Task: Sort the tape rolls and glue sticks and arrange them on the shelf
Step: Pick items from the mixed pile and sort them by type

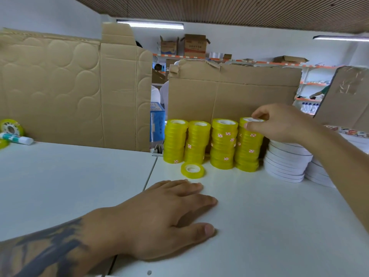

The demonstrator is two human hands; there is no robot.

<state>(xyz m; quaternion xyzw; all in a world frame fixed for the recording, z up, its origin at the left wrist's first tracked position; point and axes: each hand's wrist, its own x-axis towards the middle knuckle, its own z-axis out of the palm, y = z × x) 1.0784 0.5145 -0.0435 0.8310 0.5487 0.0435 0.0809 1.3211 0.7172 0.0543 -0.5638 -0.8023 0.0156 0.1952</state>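
Several stacks of yellow tape rolls (211, 143) stand in a row on the white shelf (259, 216) against a cardboard sheet. My right hand (279, 122) pinches the top yellow roll (252, 121) of the rightmost stack. One loose yellow roll (192, 170) lies flat in front of the stacks. My left hand (165, 218) rests flat on the shelf, fingers spread, holding nothing. White tape rolls (285, 162) are stacked to the right of the yellow ones. At the far left lie a glue stick (17, 138) and another yellow roll (11, 127).
Tall cardboard sheets (69, 92) stand along the back of the shelf, with a gap between them. A blue box (156, 120) shows through the gap. Behind are orange shelves with cartons, and people. A seam (149, 172) splits the shelf surface.
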